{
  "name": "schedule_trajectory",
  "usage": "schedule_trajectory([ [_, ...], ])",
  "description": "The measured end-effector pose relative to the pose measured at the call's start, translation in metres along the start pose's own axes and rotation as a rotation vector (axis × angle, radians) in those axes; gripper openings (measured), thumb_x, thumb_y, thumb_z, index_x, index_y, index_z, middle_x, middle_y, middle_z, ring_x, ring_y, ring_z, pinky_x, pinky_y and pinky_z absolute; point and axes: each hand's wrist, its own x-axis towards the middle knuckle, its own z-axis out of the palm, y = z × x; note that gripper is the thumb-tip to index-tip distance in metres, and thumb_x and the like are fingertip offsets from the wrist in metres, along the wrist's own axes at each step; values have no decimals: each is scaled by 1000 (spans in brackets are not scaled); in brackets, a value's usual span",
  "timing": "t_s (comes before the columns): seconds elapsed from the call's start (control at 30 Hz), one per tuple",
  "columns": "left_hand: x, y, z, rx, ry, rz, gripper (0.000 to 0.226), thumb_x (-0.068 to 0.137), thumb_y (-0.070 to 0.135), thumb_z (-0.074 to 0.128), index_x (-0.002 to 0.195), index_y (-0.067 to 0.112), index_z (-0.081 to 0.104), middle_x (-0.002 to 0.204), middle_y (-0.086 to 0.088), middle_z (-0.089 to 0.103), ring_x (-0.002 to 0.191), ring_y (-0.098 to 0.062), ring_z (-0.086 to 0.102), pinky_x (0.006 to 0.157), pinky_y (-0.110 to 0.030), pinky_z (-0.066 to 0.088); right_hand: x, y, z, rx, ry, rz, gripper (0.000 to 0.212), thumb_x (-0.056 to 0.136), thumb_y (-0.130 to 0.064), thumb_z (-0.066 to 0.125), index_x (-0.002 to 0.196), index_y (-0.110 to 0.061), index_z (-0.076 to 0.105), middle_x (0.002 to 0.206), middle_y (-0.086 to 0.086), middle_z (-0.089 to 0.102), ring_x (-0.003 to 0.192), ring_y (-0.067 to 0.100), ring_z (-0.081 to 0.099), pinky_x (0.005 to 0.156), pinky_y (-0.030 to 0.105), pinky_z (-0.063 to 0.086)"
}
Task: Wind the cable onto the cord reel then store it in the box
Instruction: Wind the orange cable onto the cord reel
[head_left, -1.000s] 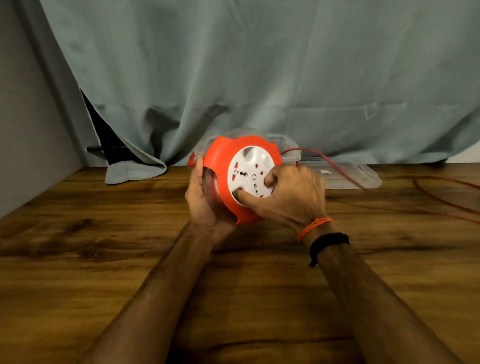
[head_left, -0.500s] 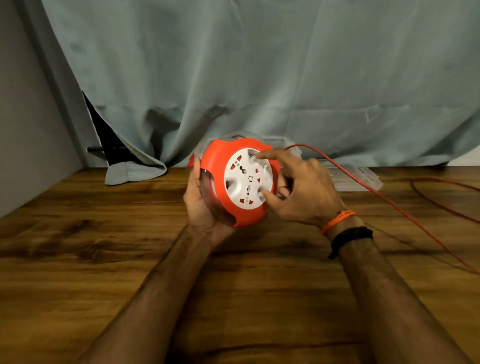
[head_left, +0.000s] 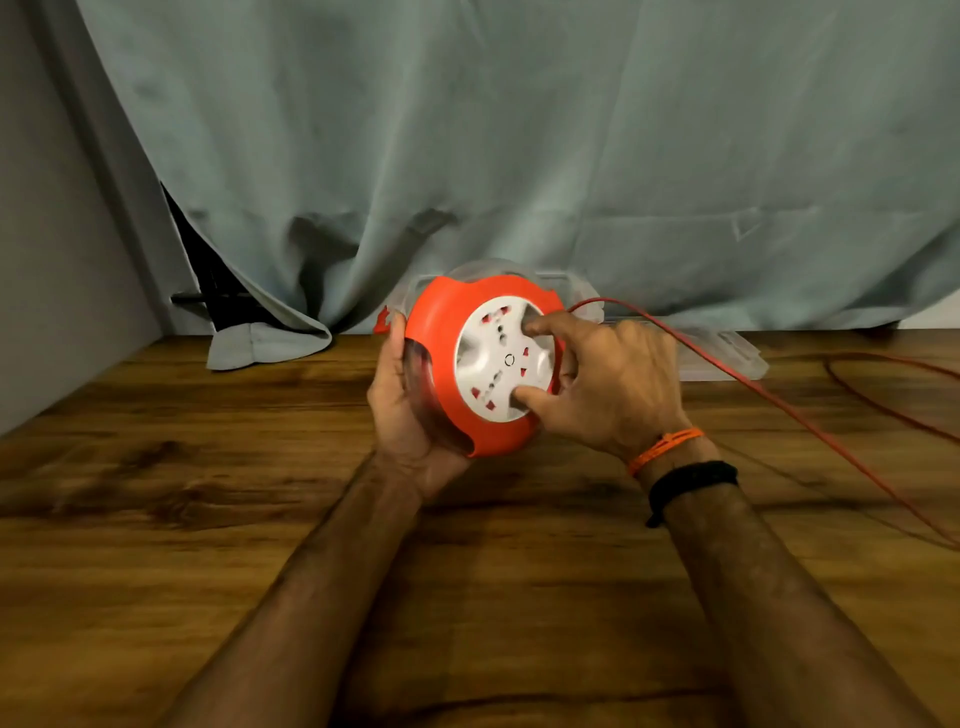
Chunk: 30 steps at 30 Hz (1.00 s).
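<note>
Left hand (head_left: 402, 410) grips the cord reel (head_left: 470, 364), right hand (head_left: 597, 387) pinches its dial; cable (head_left: 779, 405) trails toward three o'clock, box (head_left: 727, 353) waiting.

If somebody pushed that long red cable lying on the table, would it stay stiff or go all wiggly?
Probably wiggly. The red cable lies in loose curves across the wooden table, so it looks floppy. It is thin, so likely light. A push would probably just bend the part touched, since one end runs to the cord reel.
</note>
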Motion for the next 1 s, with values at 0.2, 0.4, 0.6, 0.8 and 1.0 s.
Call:
schedule_trajectory([
  [0.2,1,-5,7,45,30,40,88,79,71,54,144,12,52,146,-22,53,136,-43,48,115,-68,26,-2,-23,14,32,21,241,77,56,-91,40,65,-17,62,68,1,66,74,25,64,72,33,49],
  [0.4,-2,3,11,10,29,25,87,88,74,40,144,9,53,147,-24,52,136,-44,47,114,-64,32,0,-26,11,149,23,217,70,65,-85,52,49,-17,61,47,-5,57,57,17,61,59,29,48],
  [0.6,-4,4,8,-44,-49,-5,86,91,78,27,130,12,67,134,-20,64,124,-39,61,101,-58,49,4,-3,-11,198,22,-41,34,69,-45,71,98,-28,64,48,-11,45,62,19,58,70,37,52],
  [0.8,-4,3,7,-46,-75,-13,84,93,76,28,131,12,66,136,-20,63,126,-39,59,103,-58,47,1,-3,-6,48,-110,-69,66,74,-40,63,137,-39,45,74,3,66,83,31,63,78,40,51],
  [1.0,-5,2,9,-13,-6,17,83,92,75,29,135,13,63,139,-21,60,127,-41,58,106,-61,44,0,-1,0,-1,-38,-79,65,71,-48,63,134,-41,49,80,7,68,86,33,63,79,41,50],
])
